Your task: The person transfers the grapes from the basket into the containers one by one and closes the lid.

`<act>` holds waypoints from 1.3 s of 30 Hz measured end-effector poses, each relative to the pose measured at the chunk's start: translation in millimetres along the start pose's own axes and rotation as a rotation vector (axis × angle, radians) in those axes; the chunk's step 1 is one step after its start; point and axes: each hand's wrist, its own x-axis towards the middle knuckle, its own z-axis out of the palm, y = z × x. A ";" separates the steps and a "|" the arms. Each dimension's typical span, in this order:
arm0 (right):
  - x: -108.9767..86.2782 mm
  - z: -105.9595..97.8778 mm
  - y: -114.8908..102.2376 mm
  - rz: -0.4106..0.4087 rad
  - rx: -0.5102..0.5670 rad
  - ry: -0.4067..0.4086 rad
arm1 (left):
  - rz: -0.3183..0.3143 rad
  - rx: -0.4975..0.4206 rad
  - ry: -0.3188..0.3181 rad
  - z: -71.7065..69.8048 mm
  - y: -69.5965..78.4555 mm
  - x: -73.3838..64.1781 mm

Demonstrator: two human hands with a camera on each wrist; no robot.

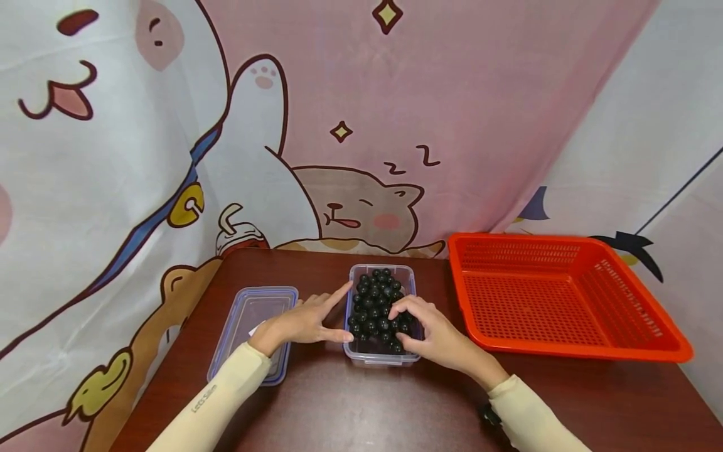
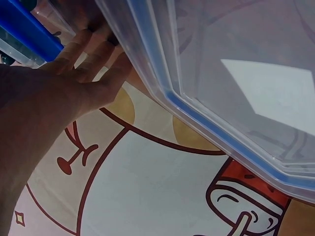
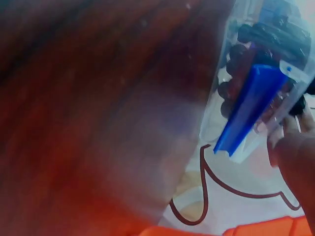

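Note:
A clear plastic box (image 1: 382, 359) with blue side clips holds many glossy black balls (image 1: 369, 307). Along its left wall, my left hand (image 1: 307, 319) spreads thumb and index finger, their tips right at the rim. The other left fingers extend towards the blue-edged lid (image 1: 248, 301) lying on the table to the left. My right hand (image 1: 432, 333) reaches over the box's right rim, thumb and index finger curved around black balls in the pile. The palm hides some of the balls there. In the right wrist view, a blue clip (image 3: 253, 108) hangs along the box's side.
To the right, a large red-orange plastic basket (image 1: 519, 307) with a mesh bottom stands on the dark brown table (image 1: 361, 402). Behind the table hangs a curtain (image 1: 452, 81) with cartoon animals. A white patch (image 2: 275, 93) shows on the lid in the left wrist view.

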 end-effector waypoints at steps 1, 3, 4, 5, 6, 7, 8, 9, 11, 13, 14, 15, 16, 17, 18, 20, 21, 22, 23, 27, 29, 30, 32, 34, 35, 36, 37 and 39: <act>-0.9 -0.8 -0.5 0.000 -0.004 -0.011 | -0.002 -0.001 0.000 0.1 -0.2 -0.2; -2.0 -1.8 -1.4 -0.003 -0.004 -0.023 | -0.006 -0.003 0.000 0.3 -0.6 -0.5; -2.3 -2.0 -2.1 -0.003 0.005 -0.022 | -0.007 -0.001 0.001 0.5 -0.8 -0.6; -2.4 -2.0 -3.2 0.003 0.013 -0.015 | -0.007 -0.001 0.001 0.6 -1.0 -0.6; -2.4 -1.6 -4.4 0.013 0.026 -0.005 | -0.006 -0.002 0.001 0.8 -1.0 -0.5; -2.2 -1.1 -5.8 0.025 0.036 0.008 | -0.004 -0.003 0.002 0.9 -1.0 -0.3; -1.8 -0.2 -7.4 0.041 0.043 0.023 | -0.003 -0.003 0.003 1.1 -0.9 -0.2; -1.4 0.6 -9.3 0.060 0.051 0.038 | -0.002 -0.004 0.003 1.2 -0.6 0.0; -0.6 3.0 -12.2 0.096 0.052 0.053 | -0.001 -0.009 0.002 1.6 -0.6 0.2; 0.0 5.2 -14.0 0.119 0.029 0.053 | 0.000 -0.012 0.002 1.9 -0.7 0.3; 0.3 6.0 -14.5 0.125 0.016 0.050 | 0.002 -0.013 0.002 1.9 -0.8 0.4; 0.7 6.7 -15.0 0.132 0.003 0.044 | 0.004 -0.013 0.003 1.9 -0.9 0.6; 0.9 7.2 -15.2 0.133 -0.010 0.037 | 0.006 -0.013 0.004 1.9 -1.0 0.7; 1.3 7.5 -15.6 0.136 -0.026 0.029 | 0.008 -0.014 0.005 1.8 -1.0 0.8; 1.8 7.7 -15.9 0.138 -0.040 0.019 | 0.009 -0.014 0.007 1.8 -1.1 1.0; 2.4 7.9 -16.6 0.142 -0.073 -0.002 | 0.012 -0.014 0.008 1.7 -1.3 1.2; 2.3 7.9 -16.9 0.145 -0.091 -0.016 | 0.013 -0.013 0.008 1.8 -1.4 1.3; 2.2 7.9 -16.7 0.144 -0.111 -0.027 | 0.014 -0.012 0.008 2.0 -1.6 1.3; 1.9 7.6 -16.6 0.145 -0.125 -0.039 | 0.015 -0.011 0.008 2.1 -1.7 1.4; 0.3 5.2 -17.1 0.145 -0.125 -0.070 | 0.014 -0.008 0.003 2.0 -1.9 0.8; 0.0 5.2 -17.4 0.143 -0.088 -0.064 | 0.006 -0.012 0.000 1.9 -2.1 0.4; 0.3 5.9 -17.9 0.145 -0.078 -0.052 | 0.003 -0.013 -0.001 1.9 -2.2 0.3; 1.5 8.9 -18.4 0.147 -0.082 -0.007 | -0.003 -0.014 -0.001 1.7 -2.3 0.1; 4.0 12.2 -19.9 0.158 -0.117 0.051 | -0.002 -0.013 0.000 1.4 -2.2 0.3; 5.6 13.9 -20.7 0.167 -0.143 0.077 | -0.001 -0.011 0.000 1.4 -2.1 0.4; 7.4 15.0 -21.6 0.179 -0.166 0.099 | 0.001 -0.011 0.001 1.3 -1.8 0.5; 9.3 15.9 -22.5 0.188 -0.182 0.114 | 0.003 -0.010 0.000 1.3 -1.6 0.6; 13.1 16.9 -23.4 0.205 -0.198 0.122 | 0.005 -0.010 -0.002 1.5 -1.3 0.6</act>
